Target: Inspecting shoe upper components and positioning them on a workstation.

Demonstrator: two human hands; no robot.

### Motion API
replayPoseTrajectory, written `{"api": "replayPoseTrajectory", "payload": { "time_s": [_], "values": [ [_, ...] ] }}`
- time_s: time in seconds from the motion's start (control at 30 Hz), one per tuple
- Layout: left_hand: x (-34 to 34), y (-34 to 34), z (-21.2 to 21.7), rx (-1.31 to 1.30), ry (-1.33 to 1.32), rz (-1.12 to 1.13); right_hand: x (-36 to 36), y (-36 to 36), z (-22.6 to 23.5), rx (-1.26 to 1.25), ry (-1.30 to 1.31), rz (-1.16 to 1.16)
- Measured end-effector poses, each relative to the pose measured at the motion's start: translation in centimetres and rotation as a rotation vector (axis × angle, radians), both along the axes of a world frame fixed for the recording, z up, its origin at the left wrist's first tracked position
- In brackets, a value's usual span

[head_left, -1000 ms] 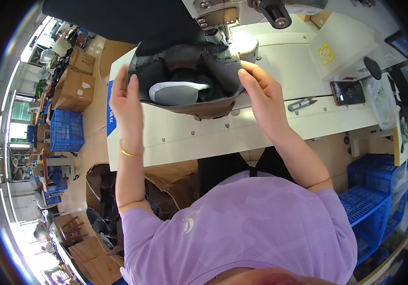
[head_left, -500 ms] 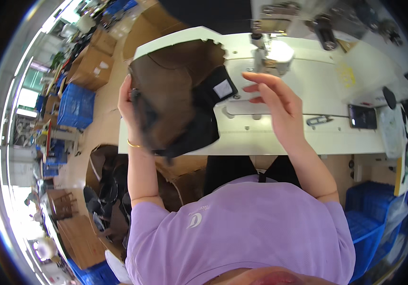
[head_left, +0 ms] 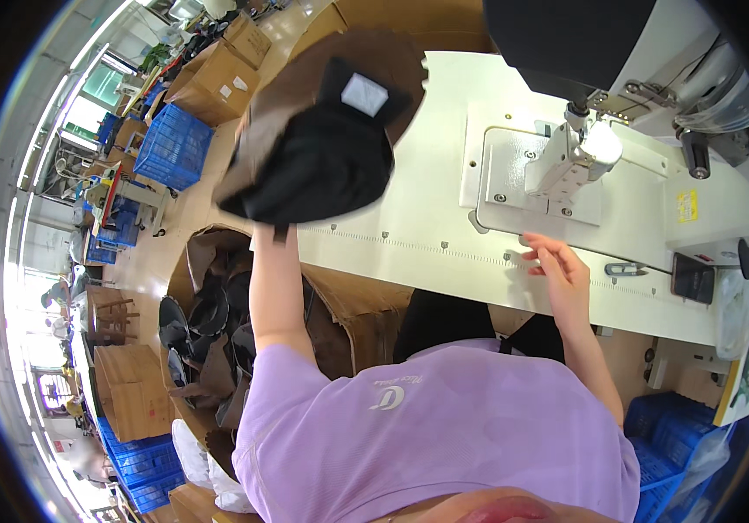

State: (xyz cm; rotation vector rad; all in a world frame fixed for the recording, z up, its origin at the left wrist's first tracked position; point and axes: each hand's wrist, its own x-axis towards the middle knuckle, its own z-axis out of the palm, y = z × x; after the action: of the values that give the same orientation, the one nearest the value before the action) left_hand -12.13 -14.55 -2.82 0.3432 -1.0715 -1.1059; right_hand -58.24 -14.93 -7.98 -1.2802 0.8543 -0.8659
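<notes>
A brown and black cloth hat [head_left: 322,157] is held up over the left end of the white table, its black part toward me. A square white label [head_left: 364,94] shows on the black cloth, and one brown edge is scalloped. My left hand [head_left: 242,124] is mostly hidden behind the hat and grips it from its left side. Over the table's front edge, my right hand [head_left: 563,275] is empty, its fingers loosely bent and apart. Beyond it stands a white sewing machine [head_left: 557,166] with a metal plate [head_left: 505,166] under it.
Brown and black cloth pieces [head_left: 209,322] fill a cardboard box [head_left: 357,314] below the table at my left. On the table's right side lie a small thread snipper [head_left: 624,269] and a dark phone-like device [head_left: 693,279]. Blue crates [head_left: 174,146] stand on the floor.
The hat has moved left and away from me and turned, now showing its black part. My right hand has drawn back from beside it toward the table's front edge. The view has shifted too.
</notes>
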Motion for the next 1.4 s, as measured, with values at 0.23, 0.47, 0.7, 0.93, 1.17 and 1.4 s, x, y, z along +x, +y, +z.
{"api": "replayPoseTrajectory", "payload": {
  "time_s": [0.23, 0.47, 0.7, 0.93, 1.17, 1.4],
  "values": [
    [1.5, -11.5, 9.7, 0.171, -0.335, 0.629, 2.9, 1.9, 0.4, -0.028, -0.020, 0.217],
    [9.2, 4.5, 0.9, 0.475, -1.668, 1.566, 3.2, 3.3, 0.2, -0.030, 0.134, 0.249],
    [18.3, 39.8, -9.7, 2.393, -1.034, 1.275, 5.6, 3.9, 0.1, -0.074, 0.241, 0.317],
    [21.9, 44.8, -20.0, 2.094, -0.914, 1.610, 8.2, 5.0, -0.7, -0.053, 0.326, 0.328],
    [32.8, 41.5, -19.5, 1.009, 0.868, 1.640, 9.7, 5.4, -1.0, -0.052, 0.363, 0.291],
    [35.9, 34.9, -27.5, 0.587, 1.243, 1.563, 10.3, 5.6, -1.1, -0.062, 0.479, 0.162]
  ]
}}
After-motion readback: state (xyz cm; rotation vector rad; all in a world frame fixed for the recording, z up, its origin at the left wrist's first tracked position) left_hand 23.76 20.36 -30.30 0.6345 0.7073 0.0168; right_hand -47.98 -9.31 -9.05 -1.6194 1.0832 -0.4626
